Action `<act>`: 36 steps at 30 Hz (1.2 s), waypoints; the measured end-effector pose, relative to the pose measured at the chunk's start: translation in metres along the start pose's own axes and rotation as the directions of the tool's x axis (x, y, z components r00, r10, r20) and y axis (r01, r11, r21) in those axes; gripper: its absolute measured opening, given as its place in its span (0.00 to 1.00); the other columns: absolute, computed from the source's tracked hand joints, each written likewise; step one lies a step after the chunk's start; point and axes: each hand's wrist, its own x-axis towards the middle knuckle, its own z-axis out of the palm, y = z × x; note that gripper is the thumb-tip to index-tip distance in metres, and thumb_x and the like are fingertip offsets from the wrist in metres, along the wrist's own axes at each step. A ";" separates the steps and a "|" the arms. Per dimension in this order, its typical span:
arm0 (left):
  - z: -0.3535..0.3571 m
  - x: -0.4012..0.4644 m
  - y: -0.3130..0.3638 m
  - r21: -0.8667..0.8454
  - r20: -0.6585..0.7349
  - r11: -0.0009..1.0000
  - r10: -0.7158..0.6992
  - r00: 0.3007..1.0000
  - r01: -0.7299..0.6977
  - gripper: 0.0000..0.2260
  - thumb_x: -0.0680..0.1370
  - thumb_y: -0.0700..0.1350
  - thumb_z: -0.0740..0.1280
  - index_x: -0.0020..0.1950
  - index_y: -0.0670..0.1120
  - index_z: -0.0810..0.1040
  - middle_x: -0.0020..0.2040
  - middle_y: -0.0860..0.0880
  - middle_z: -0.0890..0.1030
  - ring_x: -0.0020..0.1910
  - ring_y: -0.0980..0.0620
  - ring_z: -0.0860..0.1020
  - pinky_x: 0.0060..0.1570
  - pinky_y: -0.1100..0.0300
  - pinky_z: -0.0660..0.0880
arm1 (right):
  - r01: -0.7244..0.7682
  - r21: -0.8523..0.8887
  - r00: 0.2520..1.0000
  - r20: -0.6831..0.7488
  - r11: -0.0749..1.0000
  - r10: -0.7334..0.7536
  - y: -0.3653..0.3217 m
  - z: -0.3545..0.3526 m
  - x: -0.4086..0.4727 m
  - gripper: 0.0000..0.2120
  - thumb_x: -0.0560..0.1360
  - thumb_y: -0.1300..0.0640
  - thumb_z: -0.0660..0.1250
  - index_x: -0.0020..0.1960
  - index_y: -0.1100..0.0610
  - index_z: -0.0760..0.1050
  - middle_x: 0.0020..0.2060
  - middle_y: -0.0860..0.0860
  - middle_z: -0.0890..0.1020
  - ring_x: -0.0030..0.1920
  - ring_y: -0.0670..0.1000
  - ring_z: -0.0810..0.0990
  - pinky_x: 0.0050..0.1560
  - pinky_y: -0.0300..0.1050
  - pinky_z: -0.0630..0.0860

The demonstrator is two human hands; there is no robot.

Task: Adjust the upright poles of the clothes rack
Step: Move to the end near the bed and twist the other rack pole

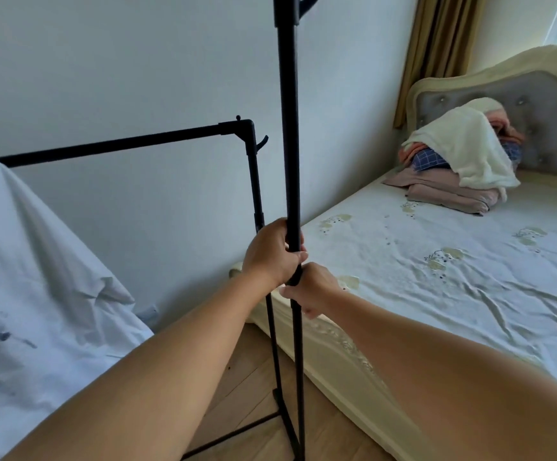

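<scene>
A black metal clothes rack stands between a bed and a white sheet. Its near upright pole [289,128] rises past the top of the frame, raised well above the far upright pole [256,181]. My left hand [272,252] is wrapped around the near pole's upper tube. Directly below it, my right hand [313,287] grips the black locking collar [295,277] where the upper tube meets the lower one. A horizontal bar [111,146] runs left from the far pole's corner joint, which carries a small hook. The rack's base bars [237,430] lie on the wooden floor.
A bed [453,277] with a pale patterned sheet stands to the right, close to the rack. Folded clothes and a cream blanket [463,154] are piled by the grey headboard. A white sheet [37,277] hangs over the rack's left side. A wall is behind.
</scene>
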 end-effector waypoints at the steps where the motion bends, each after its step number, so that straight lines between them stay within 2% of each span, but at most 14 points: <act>1: -0.002 0.007 -0.003 0.007 -0.009 1.000 -0.008 1.000 0.008 0.09 0.68 0.39 0.73 0.40 0.49 0.75 0.36 0.55 0.81 0.40 0.53 0.81 0.49 0.49 0.78 | 0.017 -0.005 1.000 0.007 1.000 -0.017 -0.004 0.001 0.008 0.07 0.70 0.55 0.67 0.42 0.59 0.74 0.34 0.55 0.79 0.27 0.56 0.79 0.33 0.47 0.81; 5: -0.009 0.039 -0.019 0.023 -0.051 0.998 -0.049 0.997 0.050 0.10 0.68 0.39 0.73 0.38 0.51 0.74 0.36 0.56 0.81 0.41 0.52 0.81 0.50 0.49 0.78 | 0.111 -0.048 0.994 0.028 0.993 -0.110 -0.018 0.007 0.047 0.07 0.70 0.55 0.66 0.38 0.58 0.71 0.32 0.54 0.76 0.25 0.54 0.75 0.28 0.43 0.74; 10: -0.022 0.082 -0.048 0.016 -0.100 0.995 -0.092 0.991 0.094 0.10 0.68 0.38 0.73 0.39 0.50 0.74 0.36 0.55 0.81 0.41 0.52 0.81 0.49 0.49 0.79 | 0.168 -0.095 0.985 0.052 0.981 -0.164 -0.045 0.018 0.097 0.10 0.70 0.54 0.65 0.34 0.56 0.68 0.33 0.53 0.76 0.30 0.55 0.75 0.33 0.43 0.72; 12: -0.028 0.101 -0.060 0.015 -0.118 0.995 -0.092 0.989 0.095 0.11 0.67 0.38 0.73 0.38 0.51 0.74 0.37 0.55 0.82 0.41 0.53 0.81 0.49 0.49 0.79 | 0.180 -0.098 0.983 0.055 0.979 -0.175 -0.058 0.022 0.117 0.12 0.70 0.54 0.65 0.32 0.56 0.66 0.31 0.53 0.76 0.29 0.54 0.74 0.32 0.43 0.72; 18: -0.055 0.161 -0.101 -0.003 -0.147 0.995 -0.096 0.985 0.097 0.11 0.67 0.37 0.72 0.37 0.51 0.73 0.36 0.54 0.82 0.41 0.53 0.82 0.49 0.50 0.79 | 0.175 -0.071 0.983 0.068 0.982 -0.171 -0.103 0.038 0.177 0.08 0.72 0.54 0.66 0.42 0.58 0.71 0.37 0.56 0.79 0.35 0.57 0.77 0.39 0.47 0.76; 25: -0.086 0.225 -0.145 0.024 -0.170 0.992 -0.118 0.978 0.124 0.12 0.68 0.37 0.73 0.37 0.52 0.73 0.37 0.54 0.82 0.40 0.54 0.82 0.48 0.53 0.79 | 0.196 -0.052 0.977 0.093 0.979 -0.191 -0.152 0.059 0.247 0.11 0.73 0.52 0.67 0.47 0.59 0.73 0.46 0.58 0.83 0.44 0.60 0.83 0.49 0.53 0.82; 30: -0.105 0.272 -0.176 0.056 -0.198 0.987 -0.137 0.971 0.151 0.12 0.68 0.38 0.73 0.37 0.52 0.73 0.38 0.53 0.82 0.40 0.53 0.82 0.48 0.52 0.79 | 0.233 -0.065 0.967 0.126 0.970 -0.223 -0.183 0.075 0.303 0.10 0.72 0.51 0.67 0.44 0.57 0.70 0.41 0.54 0.81 0.40 0.57 0.81 0.45 0.50 0.80; 36: -0.132 0.321 -0.206 0.076 -0.261 0.975 -0.184 0.948 0.210 0.12 0.68 0.37 0.73 0.37 0.52 0.73 0.38 0.52 0.82 0.40 0.52 0.82 0.49 0.50 0.79 | 0.317 -0.078 0.934 0.199 0.945 -0.296 -0.227 0.092 0.365 0.10 0.73 0.51 0.67 0.44 0.57 0.70 0.40 0.53 0.79 0.39 0.56 0.79 0.46 0.48 0.78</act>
